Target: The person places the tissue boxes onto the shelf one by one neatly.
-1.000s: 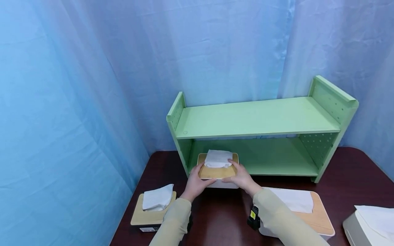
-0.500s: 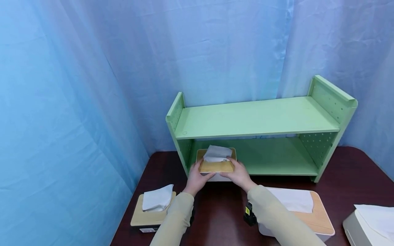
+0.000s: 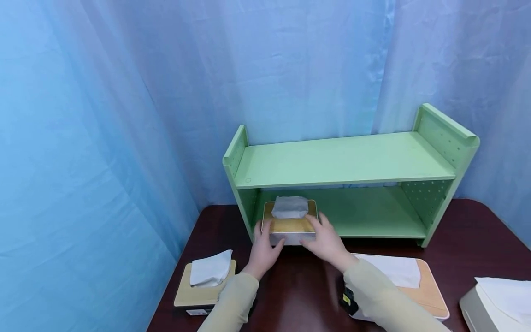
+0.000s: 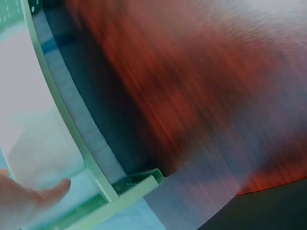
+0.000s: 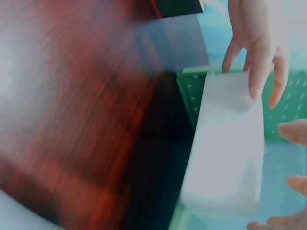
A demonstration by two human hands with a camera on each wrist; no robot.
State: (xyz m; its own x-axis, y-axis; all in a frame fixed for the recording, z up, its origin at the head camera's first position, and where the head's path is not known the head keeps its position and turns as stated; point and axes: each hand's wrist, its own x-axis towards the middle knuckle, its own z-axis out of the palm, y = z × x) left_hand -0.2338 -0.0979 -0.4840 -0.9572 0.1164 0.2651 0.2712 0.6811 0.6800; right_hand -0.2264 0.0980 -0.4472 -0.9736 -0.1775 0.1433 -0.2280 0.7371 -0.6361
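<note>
Green shelf (image 3: 344, 159) ahead of both hands. White, wood-topped tissue box (image 3: 290, 226) between the hands, at the shelf's lower level; long axis runs left hand to right, long white side facing the person. Left hand (image 3: 263, 251) and right hand (image 3: 327, 239) loosely spread, not gripping; fingertip contact unclear. White tissue (image 3: 290, 207) atop.

On my head feed, left hand (image 3: 264, 251) and right hand (image 3: 327, 242) partly cover the small tissue box (image 3: 290, 226); white box (image 3: 499, 302) cut off, label (image 3: 197, 312) too tiny!
</note>
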